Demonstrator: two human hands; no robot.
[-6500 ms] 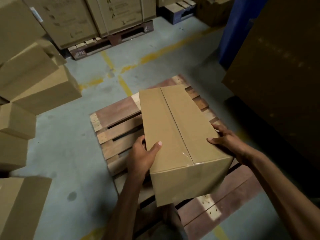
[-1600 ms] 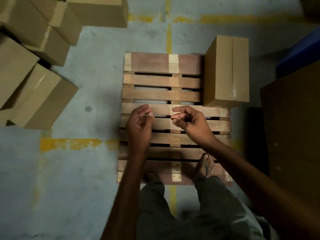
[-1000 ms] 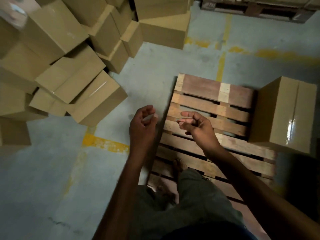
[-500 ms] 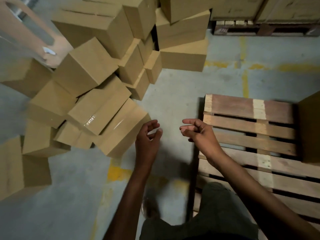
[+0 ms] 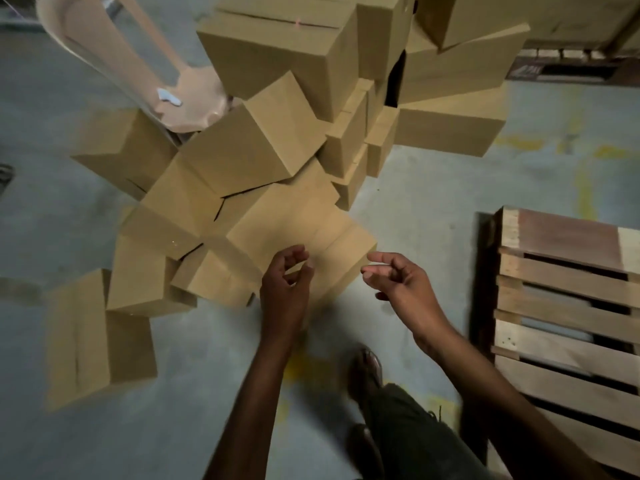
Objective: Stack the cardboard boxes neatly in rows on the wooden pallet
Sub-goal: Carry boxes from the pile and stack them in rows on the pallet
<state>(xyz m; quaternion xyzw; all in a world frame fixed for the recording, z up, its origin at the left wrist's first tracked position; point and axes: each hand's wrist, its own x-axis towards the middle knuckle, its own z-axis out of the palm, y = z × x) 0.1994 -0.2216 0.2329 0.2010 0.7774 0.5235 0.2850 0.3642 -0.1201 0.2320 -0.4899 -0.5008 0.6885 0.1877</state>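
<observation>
A jumbled heap of plain brown cardboard boxes [image 5: 242, 161] fills the upper left of the head view, on the concrete floor. The nearest box [image 5: 294, 233] lies tilted at the heap's front. My left hand [image 5: 285, 282] hovers over that box's near edge, fingers curled and apart, holding nothing. My right hand [image 5: 398, 282] is just right of the box's corner, fingers loosely bent, also empty. The wooden pallet [image 5: 568, 306] lies at the right edge, only its left part in view; no box shows on that part.
A pinkish plastic chair [image 5: 138, 57] stands behind the heap at upper left. A lone box [image 5: 97, 337] lies apart at lower left. Another loaded pallet [image 5: 568, 64] sits at upper right. My legs and feet [image 5: 370, 372] stand on grey floor with yellow markings.
I have turned left from the pallet, where one box was set down, and stepped toward the heap. Both empty hands have come forward to the nearest box.
</observation>
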